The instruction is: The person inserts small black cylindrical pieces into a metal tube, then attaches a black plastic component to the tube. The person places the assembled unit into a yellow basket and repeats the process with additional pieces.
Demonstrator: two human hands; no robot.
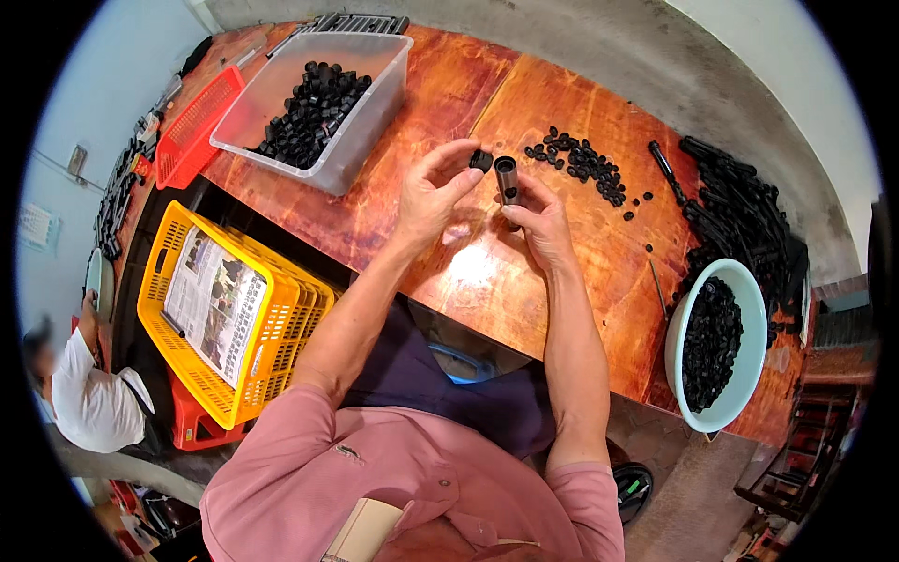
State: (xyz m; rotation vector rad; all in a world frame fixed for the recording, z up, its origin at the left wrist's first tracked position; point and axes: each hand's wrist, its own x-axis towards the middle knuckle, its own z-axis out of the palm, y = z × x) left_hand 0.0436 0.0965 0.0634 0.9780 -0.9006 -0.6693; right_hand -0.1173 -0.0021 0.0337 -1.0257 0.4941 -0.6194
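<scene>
Between the thumb and fingers of my left hand (435,190) is a small round black cap (480,160). My right hand (541,220) grips a dark tube (508,180), its open round end pointing up. Cap and tube are close together but apart, above the wooden table (449,103). Beyond my right hand lies a loose scatter of small black round pieces (585,161). A clear plastic bin (375,122) stands to the left of my hands, with many black caps (314,112) inside.
At the right are a pale blue basin (752,347) of small black parts and a heap of black tubes (744,201). Left stand a yellow crate (272,323) holding newspaper (211,300) and a red basket (192,126). Another person (98,393) is at far left.
</scene>
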